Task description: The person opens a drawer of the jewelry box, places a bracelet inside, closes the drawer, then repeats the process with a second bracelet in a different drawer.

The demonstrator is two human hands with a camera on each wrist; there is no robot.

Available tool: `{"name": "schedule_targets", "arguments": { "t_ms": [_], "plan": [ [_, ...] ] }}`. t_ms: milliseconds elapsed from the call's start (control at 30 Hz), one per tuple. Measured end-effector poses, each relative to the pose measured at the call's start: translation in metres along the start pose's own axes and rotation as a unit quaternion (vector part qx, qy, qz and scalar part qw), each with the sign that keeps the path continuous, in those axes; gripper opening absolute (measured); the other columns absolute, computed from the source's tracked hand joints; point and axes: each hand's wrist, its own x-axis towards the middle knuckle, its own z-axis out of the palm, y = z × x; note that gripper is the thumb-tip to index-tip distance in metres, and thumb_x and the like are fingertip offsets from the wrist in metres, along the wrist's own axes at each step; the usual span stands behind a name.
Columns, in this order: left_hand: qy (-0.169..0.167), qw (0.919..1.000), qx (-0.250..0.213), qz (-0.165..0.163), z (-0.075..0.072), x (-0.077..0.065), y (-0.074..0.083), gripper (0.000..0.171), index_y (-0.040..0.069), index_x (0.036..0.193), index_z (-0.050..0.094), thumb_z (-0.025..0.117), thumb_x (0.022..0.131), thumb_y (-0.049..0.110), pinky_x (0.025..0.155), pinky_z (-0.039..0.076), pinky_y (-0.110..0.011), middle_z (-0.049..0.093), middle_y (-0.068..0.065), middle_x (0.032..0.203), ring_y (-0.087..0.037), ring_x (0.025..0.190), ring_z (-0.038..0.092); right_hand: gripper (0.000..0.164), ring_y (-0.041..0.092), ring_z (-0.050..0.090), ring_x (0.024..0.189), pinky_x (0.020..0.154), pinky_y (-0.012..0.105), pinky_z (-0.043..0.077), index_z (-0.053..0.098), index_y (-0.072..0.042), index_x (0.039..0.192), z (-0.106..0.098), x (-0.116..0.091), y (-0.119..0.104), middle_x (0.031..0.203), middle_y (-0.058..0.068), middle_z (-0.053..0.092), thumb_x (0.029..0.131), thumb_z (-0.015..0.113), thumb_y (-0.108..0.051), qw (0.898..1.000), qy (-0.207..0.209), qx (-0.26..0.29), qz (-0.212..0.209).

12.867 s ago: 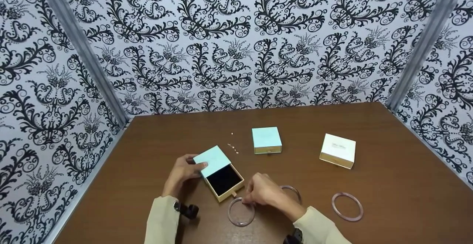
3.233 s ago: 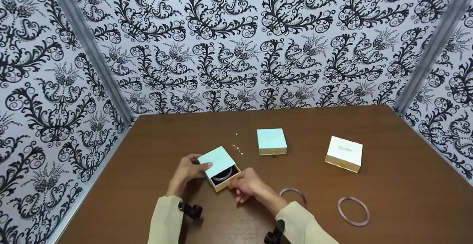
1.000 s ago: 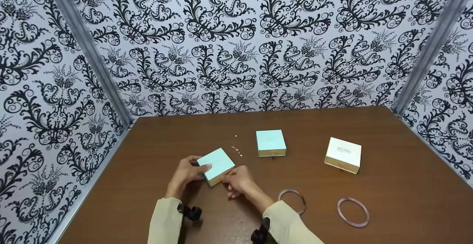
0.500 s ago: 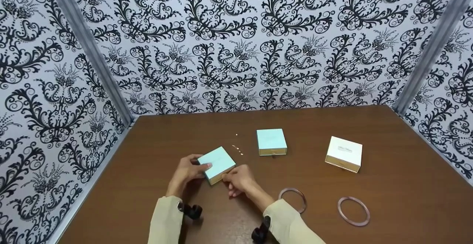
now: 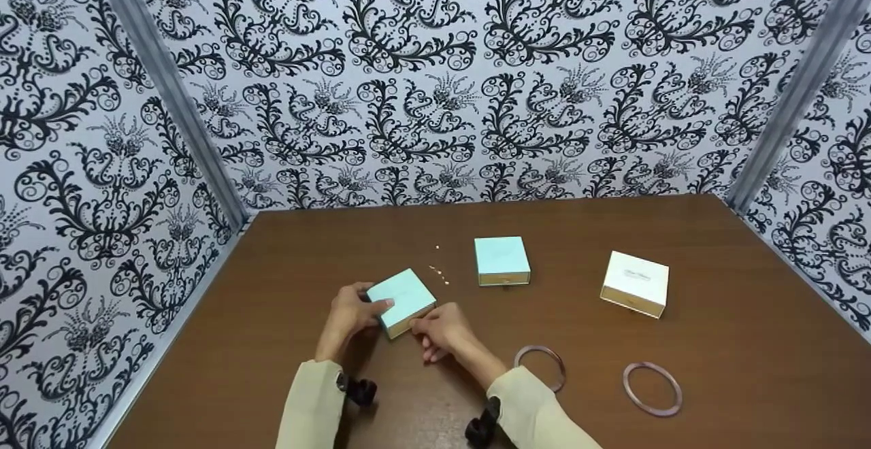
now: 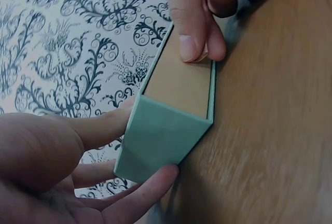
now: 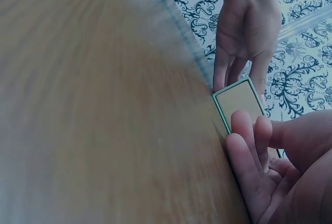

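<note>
A mint-green square box (image 5: pixel 409 289) sits turned at an angle on the brown table, its sleeve closed over the drawer. My left hand (image 5: pixel 350 314) grips the sleeve from the left, thumb on the lid and fingers along the far side. At the front, the fingertips of my right hand (image 5: pixel 446 330) pinch at the small pull tab in the middle of the tan drawer front (image 6: pixel 174 86). That front lies about flush with the sleeve edge in the left wrist view. The drawer's inside is hidden.
Farther back stand a second mint box (image 5: pixel 501 256) and, to the right, a white box (image 5: pixel 636 279). Two purplish bangles lie at the right: one bangle (image 5: pixel 559 362) beside my right forearm, another bangle (image 5: pixel 674 394) farther out. Small pale bits (image 5: pixel 439 272) lie behind the held box.
The right hand took a bangle from the table; it then showed inside the open drawer. The drawer has since slid shut into the sleeve. Over the last second the hands barely move.
</note>
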Motion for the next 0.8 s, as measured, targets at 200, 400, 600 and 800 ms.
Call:
{"name": "schedule_targets", "arguments": {
  "t_ms": [200,400,600,800],
  "plan": [
    [0.01,0.9987,0.048,0.011,-0.001,-0.005,0.005,0.061,-0.004,0.129,0.047,0.073,0.078,0.019,0.06,0.052,-0.026,0.055,-0.024,0.122,-0.018,0.082,0.058,0.019,0.01,0.055,0.034,0.037,0.027,0.048,0.069,0.001,0.08,-0.002,-0.001,-0.001,0.043,-0.002,0.05,0.083,0.063,-0.017,1.0,-0.003,0.001,0.007],
    [0.01,0.9982,0.056,0.015,-0.003,-0.006,0.007,0.061,-0.003,0.129,0.047,0.072,0.079,0.02,0.063,0.055,-0.03,0.053,-0.025,0.123,-0.018,0.076,0.06,0.021,0.011,0.056,0.035,0.039,0.029,0.05,0.069,0.0,0.079,-0.002,-0.001,-0.004,0.045,-0.001,0.051,0.084,0.063,-0.019,1.0,-0.004,-0.003,0.007],
    [0.021,0.9953,0.092,0.022,-0.004,-0.007,0.008,0.061,-0.001,0.128,0.049,0.072,0.079,0.024,0.067,0.052,-0.029,0.056,-0.022,0.121,-0.02,0.086,0.059,0.026,0.012,0.056,0.036,0.04,0.03,0.051,0.069,0.001,0.079,-0.002,-0.003,-0.007,0.046,0.0,0.052,0.085,0.062,-0.023,1.0,-0.016,-0.002,0.019],
    [0.024,0.9922,0.115,0.044,-0.004,-0.011,0.011,0.058,0.0,0.129,0.05,0.07,0.081,0.026,0.094,0.045,-0.043,0.053,-0.021,0.128,-0.03,0.115,0.053,0.031,0.013,0.057,0.039,0.044,0.032,0.052,0.068,0.001,0.081,-0.011,-0.007,-0.014,0.05,0.0,0.054,0.084,0.064,-0.03,0.999,-0.031,-0.017,0.038]
  ]
}}
